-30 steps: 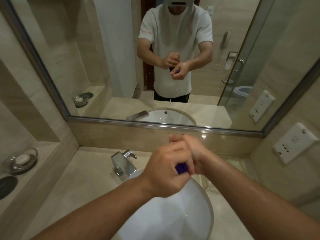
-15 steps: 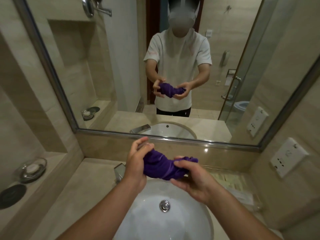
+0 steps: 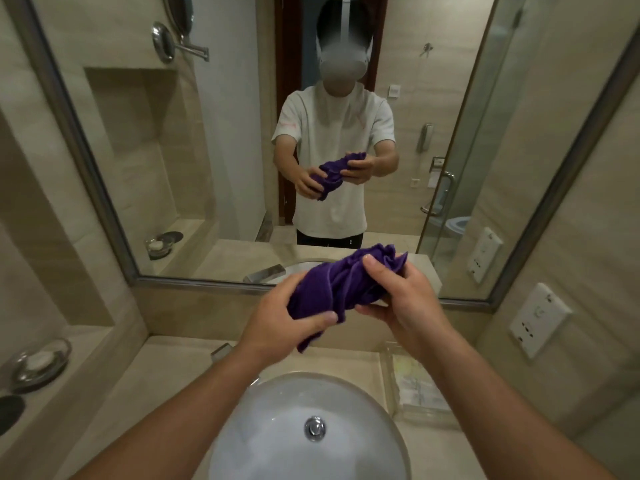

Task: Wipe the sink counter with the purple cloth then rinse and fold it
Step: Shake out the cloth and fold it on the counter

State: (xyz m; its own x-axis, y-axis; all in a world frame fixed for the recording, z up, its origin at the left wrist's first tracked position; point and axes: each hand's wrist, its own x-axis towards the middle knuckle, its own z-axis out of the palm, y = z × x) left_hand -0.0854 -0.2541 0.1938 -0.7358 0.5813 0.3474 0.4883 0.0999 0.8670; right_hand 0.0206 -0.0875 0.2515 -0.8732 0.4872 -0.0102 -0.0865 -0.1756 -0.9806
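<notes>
Cloth (image 3: pixel 343 285): bunched; both ends buried in the grips of the left hand (image 3: pixel 287 327) and right hand (image 3: pixel 405 306); edges and corners cannot be told.
Left hand: fingers mostly hidden behind the cloth, thumb showing.
Tap (image 3: pixel 221 351): one chrome corner visible; remainder behind the left forearm.
Sink (image 3: pixel 277 427): near rim cut off by the bottom edge; left side covered by the left forearm.
Tray (image 3: pixel 419 412), clear, right of the Sink: contents blurred, unidentifiable; right side behind the right forearm.
Black disc (image 3: pixel 10 410): cut off by the left edge.
Socket (image 3: pixel 538 318): markings too small to read.
</notes>
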